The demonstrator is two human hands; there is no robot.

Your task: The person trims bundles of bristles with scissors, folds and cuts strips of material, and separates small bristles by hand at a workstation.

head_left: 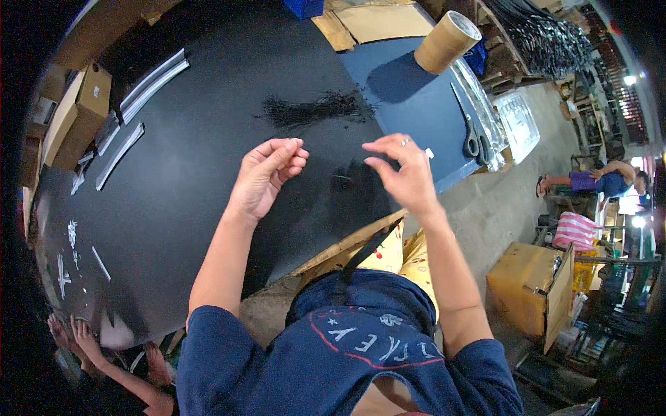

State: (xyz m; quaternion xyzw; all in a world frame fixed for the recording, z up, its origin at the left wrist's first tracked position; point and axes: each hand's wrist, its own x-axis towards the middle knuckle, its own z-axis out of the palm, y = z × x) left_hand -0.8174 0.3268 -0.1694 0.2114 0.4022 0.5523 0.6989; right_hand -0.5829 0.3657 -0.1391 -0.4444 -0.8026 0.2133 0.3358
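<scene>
My left hand [269,177] is raised over the black tabletop, its thumb and fingertips pinched together. Whatever the pinch holds, if anything, is too small or dark to make out. Across from it, my right hand [408,177], with a ring on one finger, is held with thumb and forefinger apart and nothing visible between them. Beyond both hands lies a loose pile of thin black wire-like pieces [316,109]. A small dark patch [341,182] shows faintly on the tabletop between the hands.
At the right stand a tape roll [444,47] and black-handled scissors [474,139] on a blue sheet [416,104]. White strips [119,156] and a cardboard box [83,111] lie left. Another person's hands [87,340] rest at the near-left edge. A carton [524,284] sits right.
</scene>
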